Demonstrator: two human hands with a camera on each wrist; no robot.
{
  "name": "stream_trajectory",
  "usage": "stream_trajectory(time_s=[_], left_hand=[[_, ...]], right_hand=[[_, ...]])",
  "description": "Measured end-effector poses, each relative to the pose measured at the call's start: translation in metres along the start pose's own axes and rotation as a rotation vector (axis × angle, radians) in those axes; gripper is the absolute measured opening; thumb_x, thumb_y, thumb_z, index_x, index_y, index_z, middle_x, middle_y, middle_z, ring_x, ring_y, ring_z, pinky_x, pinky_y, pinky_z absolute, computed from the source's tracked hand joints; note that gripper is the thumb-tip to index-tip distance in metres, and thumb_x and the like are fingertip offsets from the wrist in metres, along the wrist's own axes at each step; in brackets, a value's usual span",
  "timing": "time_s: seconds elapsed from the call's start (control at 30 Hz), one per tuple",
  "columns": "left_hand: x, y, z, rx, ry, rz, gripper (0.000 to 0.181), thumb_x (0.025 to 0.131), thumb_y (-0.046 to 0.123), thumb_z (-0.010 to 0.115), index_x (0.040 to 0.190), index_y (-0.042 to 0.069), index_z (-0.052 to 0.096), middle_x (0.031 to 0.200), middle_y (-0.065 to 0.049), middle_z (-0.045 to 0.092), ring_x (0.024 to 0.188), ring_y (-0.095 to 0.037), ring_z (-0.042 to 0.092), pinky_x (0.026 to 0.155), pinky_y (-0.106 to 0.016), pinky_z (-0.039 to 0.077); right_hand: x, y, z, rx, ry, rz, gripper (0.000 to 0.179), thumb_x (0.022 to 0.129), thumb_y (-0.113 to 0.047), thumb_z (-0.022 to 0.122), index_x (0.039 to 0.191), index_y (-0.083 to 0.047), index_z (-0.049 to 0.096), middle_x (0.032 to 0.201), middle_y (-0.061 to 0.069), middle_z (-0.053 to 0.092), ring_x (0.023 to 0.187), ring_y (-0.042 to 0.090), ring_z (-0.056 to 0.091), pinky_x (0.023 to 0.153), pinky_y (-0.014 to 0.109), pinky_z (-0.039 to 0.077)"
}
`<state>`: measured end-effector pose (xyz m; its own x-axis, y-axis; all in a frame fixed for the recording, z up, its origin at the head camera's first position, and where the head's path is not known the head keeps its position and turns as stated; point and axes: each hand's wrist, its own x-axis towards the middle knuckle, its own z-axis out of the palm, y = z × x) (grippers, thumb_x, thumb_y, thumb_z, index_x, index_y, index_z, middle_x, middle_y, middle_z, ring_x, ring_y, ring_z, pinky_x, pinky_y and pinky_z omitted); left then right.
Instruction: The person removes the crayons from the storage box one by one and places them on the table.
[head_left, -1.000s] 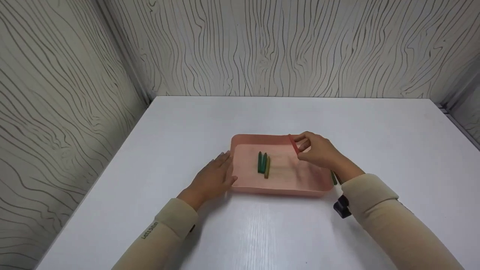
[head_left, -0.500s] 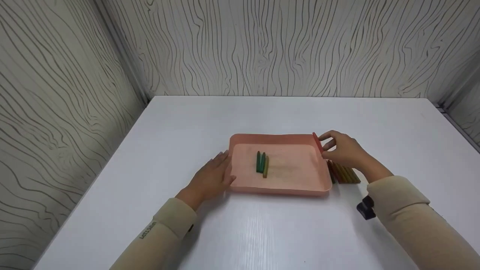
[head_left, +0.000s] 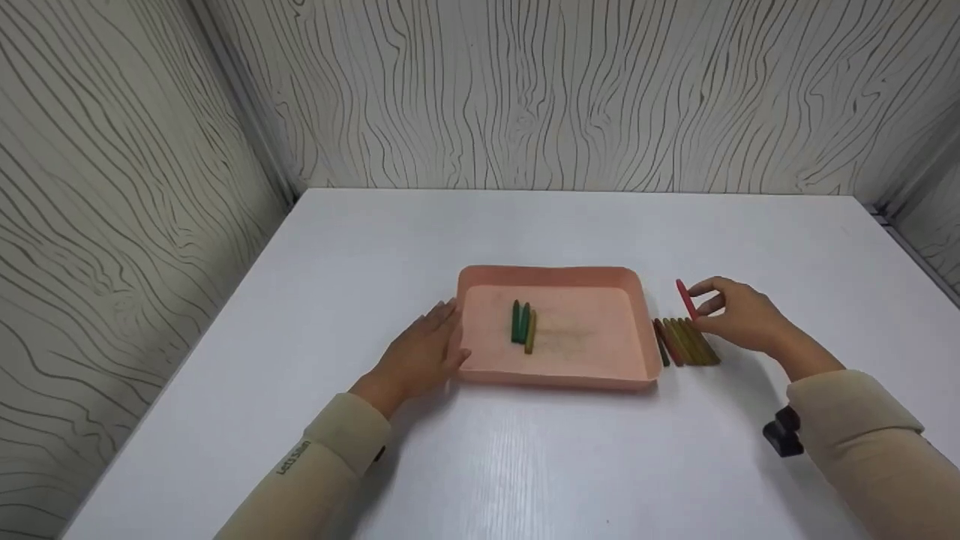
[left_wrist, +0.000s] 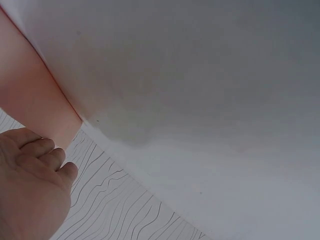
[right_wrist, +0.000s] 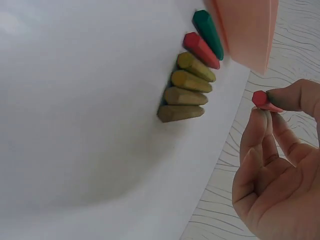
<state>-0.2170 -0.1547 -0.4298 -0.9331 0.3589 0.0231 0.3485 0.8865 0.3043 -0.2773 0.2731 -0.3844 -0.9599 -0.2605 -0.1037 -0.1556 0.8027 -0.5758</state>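
My right hand [head_left: 739, 315] pinches a red crayon [head_left: 686, 299] between thumb and fingertips, above the table just past the tray's right side. In the right wrist view, the crayon's six-sided end [right_wrist: 259, 98] faces the camera. Below and left of that hand, a row of crayons [head_left: 682, 343] lies side by side: green, red, then several yellow to brown ones. My left hand [head_left: 416, 356] rests against the left wall of the pink tray [head_left: 555, 381], fingers extended. Two green crayons [head_left: 520, 322] and a yellowish-brown crayon [head_left: 530, 332] lie inside the tray.
The white table [head_left: 525, 465] carries the tray near its middle. A patterned panel [head_left: 525, 97] rises behind the table's back edge, and another patterned panel [head_left: 112, 225] stands on the left. A faint brownish smudge marks the tray floor.
My right hand has carried the red crayon rightward, from above the tray's right part to beyond its right wall, uncovering the row of crayons. My left hand stays at the tray.
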Motion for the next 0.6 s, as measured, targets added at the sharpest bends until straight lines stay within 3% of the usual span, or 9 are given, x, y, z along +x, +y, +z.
stream_trajectory(time_s=[0.6], left_hand=[[0.000,-0.001,0.001,-0.007,0.006,0.004,0.065,0.100,0.039,0.043,0.149,0.001,0.026,0.156,-0.007,0.019,0.143,-0.022,0.015,0.114,-0.038,0.017]], right_hand=[[-0.015,0.038,0.004,-0.004,-0.059,0.067,0.050,0.085,-0.013,0.064,0.126,0.009,0.048,0.101,0.023,0.062,0.086,0.030,0.060,0.066,0.036,0.050]])
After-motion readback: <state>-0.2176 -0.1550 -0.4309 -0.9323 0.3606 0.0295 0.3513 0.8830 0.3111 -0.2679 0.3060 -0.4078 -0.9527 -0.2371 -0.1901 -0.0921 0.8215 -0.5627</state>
